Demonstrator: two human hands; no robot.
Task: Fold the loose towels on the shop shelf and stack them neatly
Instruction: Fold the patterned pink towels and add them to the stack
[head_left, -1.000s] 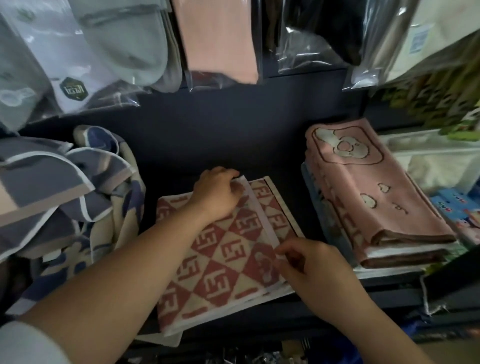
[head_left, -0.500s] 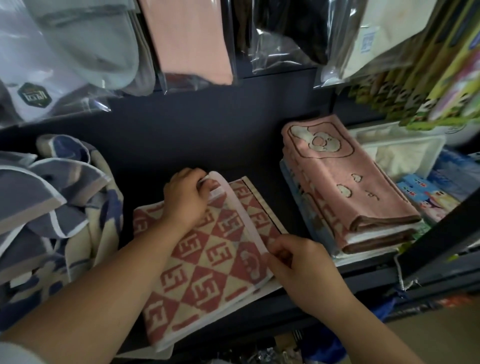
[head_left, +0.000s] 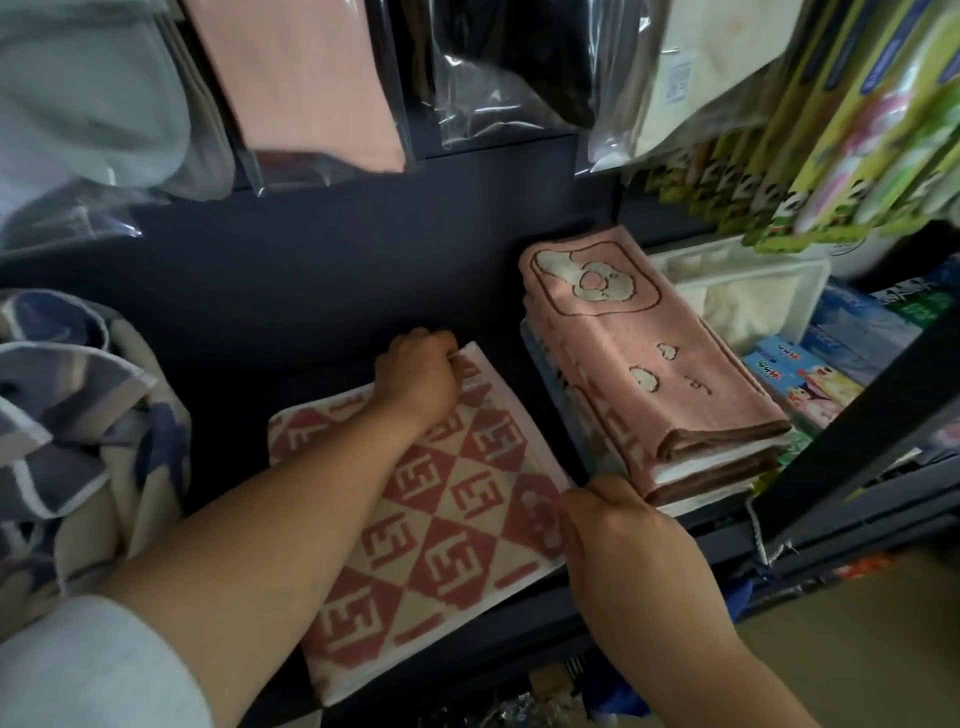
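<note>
A rumpled blue-and-cream towel heap (head_left: 78, 415) lies at the left end of the shelf (head_left: 291, 358). At the front middle, the folded red checked towel (head_left: 457, 525) lies flat. The left hand (head_left: 418, 382) curls its fingers on the towel's far corner, and the right hand (head_left: 623, 535) pinches its right edge near the shelf's front edge. Just to the right, a folded pink towel (head_left: 649, 374) tops a stack.

**Red checked towel (head_left: 441, 525) held at two edges**

At frame centre it lies folded flat on the dark shelf (head_left: 311, 353). The left hand (head_left: 415, 382) grips its far corner, and the right hand (head_left: 623, 540) pinches its right edge. A pink towel stack (head_left: 675, 400) sits just right, with loose blue-and-cream towels (head_left: 72, 415) at left.
</note>
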